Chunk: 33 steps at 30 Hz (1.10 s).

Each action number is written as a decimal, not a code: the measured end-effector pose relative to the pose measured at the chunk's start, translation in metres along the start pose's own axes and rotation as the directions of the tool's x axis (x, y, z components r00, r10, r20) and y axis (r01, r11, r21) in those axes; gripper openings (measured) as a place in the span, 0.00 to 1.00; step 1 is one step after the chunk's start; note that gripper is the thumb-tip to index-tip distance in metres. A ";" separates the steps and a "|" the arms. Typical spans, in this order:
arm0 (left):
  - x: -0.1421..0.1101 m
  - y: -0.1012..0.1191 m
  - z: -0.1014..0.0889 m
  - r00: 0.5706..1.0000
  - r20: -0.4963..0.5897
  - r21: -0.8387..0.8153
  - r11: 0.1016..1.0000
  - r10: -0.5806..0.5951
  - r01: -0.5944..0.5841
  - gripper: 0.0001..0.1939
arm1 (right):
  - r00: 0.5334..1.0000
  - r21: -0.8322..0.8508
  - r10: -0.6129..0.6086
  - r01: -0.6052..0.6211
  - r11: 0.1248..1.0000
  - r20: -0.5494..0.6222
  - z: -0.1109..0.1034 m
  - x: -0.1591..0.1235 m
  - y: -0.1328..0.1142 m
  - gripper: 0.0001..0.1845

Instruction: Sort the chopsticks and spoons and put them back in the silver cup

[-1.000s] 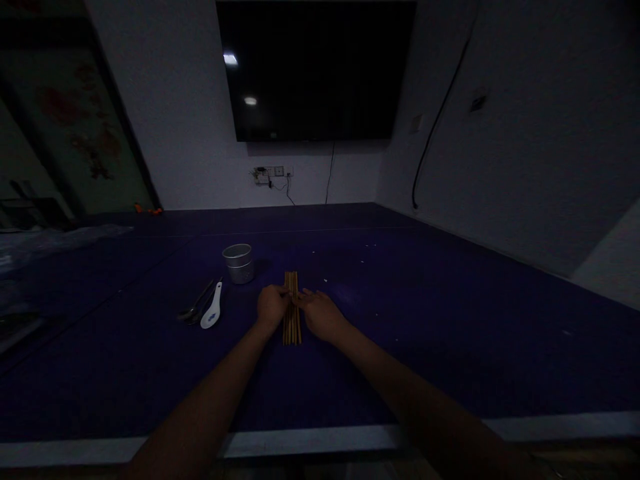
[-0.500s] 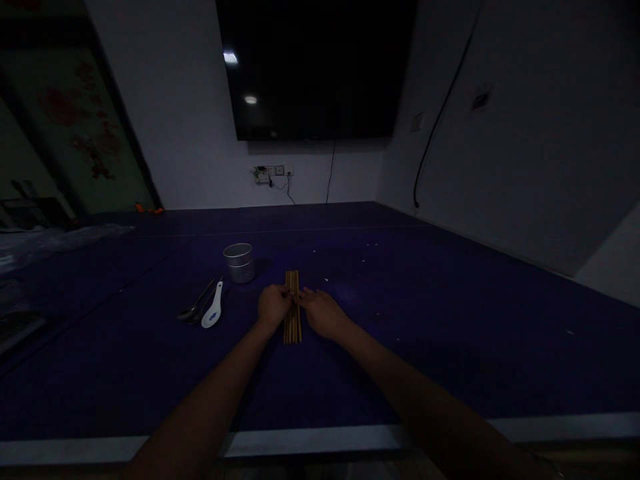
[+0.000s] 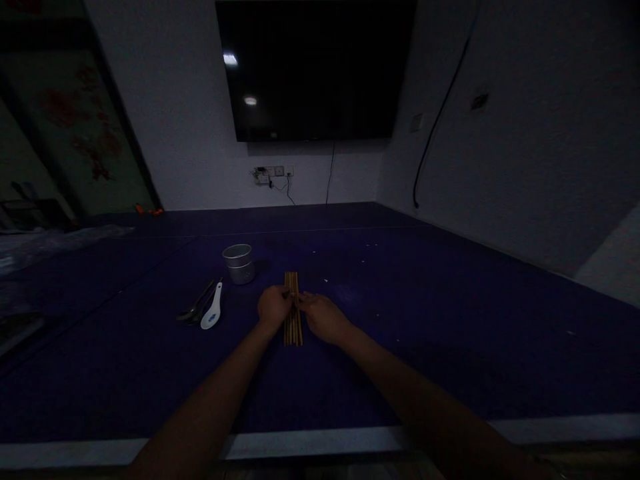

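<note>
Several sticks (image 3: 293, 328) lie lengthwise, pointing straight ahead.

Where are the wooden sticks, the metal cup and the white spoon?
Wooden sticks (image 3: 293, 325): head view, on their near half.
Metal cup (image 3: 241, 272): head view, on its outer side wall.
White spoon (image 3: 212, 314): head view, on its bowl.

Dim home room, wall-mounted television (image 3: 320, 73) (screen dark), sockets (image 3: 273, 171) below, red-decorated door panel (image 3: 75, 120).
</note>
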<state>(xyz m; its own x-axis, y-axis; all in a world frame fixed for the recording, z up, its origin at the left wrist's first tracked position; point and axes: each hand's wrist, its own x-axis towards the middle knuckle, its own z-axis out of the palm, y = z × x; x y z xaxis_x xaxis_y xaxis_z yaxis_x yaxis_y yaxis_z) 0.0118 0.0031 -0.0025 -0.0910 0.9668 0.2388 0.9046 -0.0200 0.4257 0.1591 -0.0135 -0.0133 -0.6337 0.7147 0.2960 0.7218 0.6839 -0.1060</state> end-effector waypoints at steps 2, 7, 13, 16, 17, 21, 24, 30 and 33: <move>0.000 0.002 -0.001 1.000 0.007 0.021 1.000 -0.006 0.006 0.13 | 1.000 0.006 -0.005 0.005 1.000 -0.005 0.001 0.000 0.000 0.32; -0.002 0.004 0.000 0.999 -0.005 0.003 0.999 -0.033 0.033 0.14 | 1.000 0.012 -0.002 0.002 1.000 -0.005 0.001 -0.002 0.000 0.32; -0.001 0.003 0.001 0.999 -0.014 0.000 0.999 -0.033 0.033 0.14 | 1.000 0.020 0.003 -0.003 1.000 0.002 -0.002 -0.003 -0.001 0.32; 0.000 0.002 0.001 1.000 -0.008 -0.015 1.000 -0.024 0.024 0.14 | 1.000 0.016 0.009 -0.009 1.000 0.004 -0.002 -0.003 -0.001 0.31; 0.000 0.001 0.001 1.000 -0.005 -0.019 1.000 -0.023 0.023 0.14 | 1.000 0.013 0.012 -0.012 1.000 0.005 -0.002 -0.002 -0.001 0.30; 0.001 0.001 0.002 0.999 -0.010 -0.025 0.999 -0.036 0.036 0.13 | 1.000 0.018 0.002 -0.002 1.000 -0.005 0.001 -0.002 0.001 0.29; 0.000 0.002 0.002 0.999 -0.016 -0.023 0.999 -0.045 0.044 0.14 | 1.000 0.035 -0.022 0.023 0.999 -0.020 0.004 -0.001 0.004 0.30; -0.001 0.003 0.000 1.000 -0.008 0.008 1.000 -0.028 0.028 0.14 | 1.000 0.053 -0.003 0.005 0.999 -0.026 0.011 0.001 0.008 0.32; -0.001 0.004 0.000 1.000 -0.002 0.023 0.999 -0.027 0.027 0.14 | 0.999 0.070 -0.006 0.008 0.998 -0.032 0.015 0.002 0.011 0.32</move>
<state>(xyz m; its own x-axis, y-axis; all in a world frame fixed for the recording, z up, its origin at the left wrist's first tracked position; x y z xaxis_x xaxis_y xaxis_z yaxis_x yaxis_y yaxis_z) 0.0152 0.0020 -0.0013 -0.1165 0.9666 0.2285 0.9113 0.0125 0.4117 0.1619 -0.0021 -0.0282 -0.6288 0.7055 0.3269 0.6954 0.6983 -0.1694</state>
